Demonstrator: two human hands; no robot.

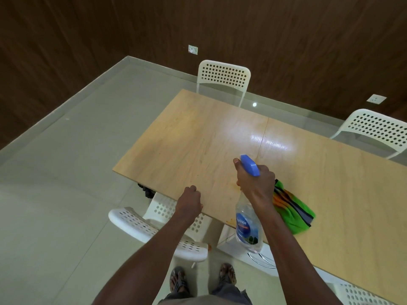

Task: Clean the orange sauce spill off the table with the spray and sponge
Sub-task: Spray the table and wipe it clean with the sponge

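Note:
My right hand [256, 180] grips a clear spray bottle [247, 225] by its neck, with the blue nozzle head [250, 165] pointing away over the light wooden table [198, 139]. My left hand [190, 200] rests with curled fingers at the table's near edge and holds nothing. A green cloth with orange and dark stripes [290, 208] lies on the table just right of my right hand. Faint orange smears [239, 190] show on the wood beside my right wrist, and a small one [231, 220] sits at the near edge. No sponge is visible.
White perforated chairs stand around the table: one at the far side [223, 77], one at the right [374, 128], one tucked under the near edge [154, 225]. My sandalled feet [202, 280] stand on pale floor tiles. Brown wood walls enclose the room.

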